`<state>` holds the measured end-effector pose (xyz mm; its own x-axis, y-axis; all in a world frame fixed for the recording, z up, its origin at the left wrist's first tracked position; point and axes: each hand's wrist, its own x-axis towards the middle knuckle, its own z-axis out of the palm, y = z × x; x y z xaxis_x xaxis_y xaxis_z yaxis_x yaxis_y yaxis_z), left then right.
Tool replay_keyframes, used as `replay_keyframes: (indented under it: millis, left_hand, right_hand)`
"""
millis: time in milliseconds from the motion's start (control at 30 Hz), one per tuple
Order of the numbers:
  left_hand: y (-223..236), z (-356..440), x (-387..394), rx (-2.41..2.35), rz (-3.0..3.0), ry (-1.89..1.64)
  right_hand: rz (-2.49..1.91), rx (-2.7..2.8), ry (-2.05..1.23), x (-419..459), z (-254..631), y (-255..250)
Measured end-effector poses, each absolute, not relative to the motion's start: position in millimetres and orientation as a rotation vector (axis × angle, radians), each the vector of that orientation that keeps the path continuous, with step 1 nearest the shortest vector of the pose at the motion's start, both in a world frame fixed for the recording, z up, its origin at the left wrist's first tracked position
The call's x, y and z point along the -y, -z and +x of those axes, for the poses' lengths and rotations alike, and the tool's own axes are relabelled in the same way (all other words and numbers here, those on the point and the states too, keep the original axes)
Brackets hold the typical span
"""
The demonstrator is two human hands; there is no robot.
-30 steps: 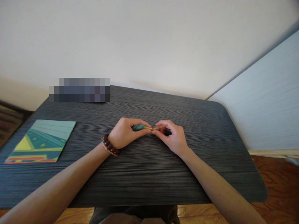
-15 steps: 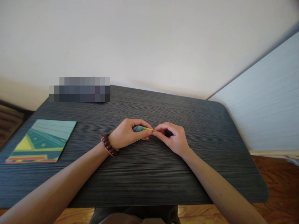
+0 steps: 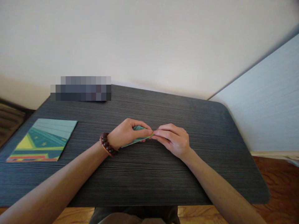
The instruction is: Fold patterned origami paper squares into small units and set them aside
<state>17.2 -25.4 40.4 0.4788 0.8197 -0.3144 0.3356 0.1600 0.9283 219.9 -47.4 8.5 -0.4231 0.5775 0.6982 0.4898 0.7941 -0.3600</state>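
Nearest the camera, 2 forearms are reaching in over the near edge of the dark table (image 3: 140, 180) and angling inward. The left wrist is carrying a beaded bracelet (image 3: 107, 145).

Mid-table, the left hand (image 3: 122, 133) is lying palm inward, its thumb and fingers closing on a thin green folded piece (image 3: 137, 128), which is sitting low between the 2 hands, partly hidden by fingers. The right hand (image 3: 176, 140) is arching, fingers bending together and pinching at the piece's narrow right end. The left grip is apparently steadying the body, leaving that end accessible to the right fingertips; both wrists are staying low, probably for fine control. Contact between piece and tabletop cannot be told.

Off to the left, 1 patterned square (image 3: 44, 140) is lying flat, well apart from the hands, seemingly set aside to leave working room.

Farthest, 1 pixelated object (image 3: 81, 91) is resting near the wall (image 3: 149, 40); its identity is not showing.
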Motion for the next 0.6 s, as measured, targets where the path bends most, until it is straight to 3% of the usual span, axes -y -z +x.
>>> replay_keyframes:
  millis: [333, 600]
  left_hand:
    - [-46.0, 14.6, 27.1, -1.015, 1.203, -0.392]
    - [-32.3, 12.9, 25.0, -1.058, 1.612, -0.576]
  right_hand:
    - [-0.637, 2.201, 0.076, 49.0, 222.3, -8.8]
    - [-0.979, 1.983, -0.791, 51.5, 220.4, -6.9]
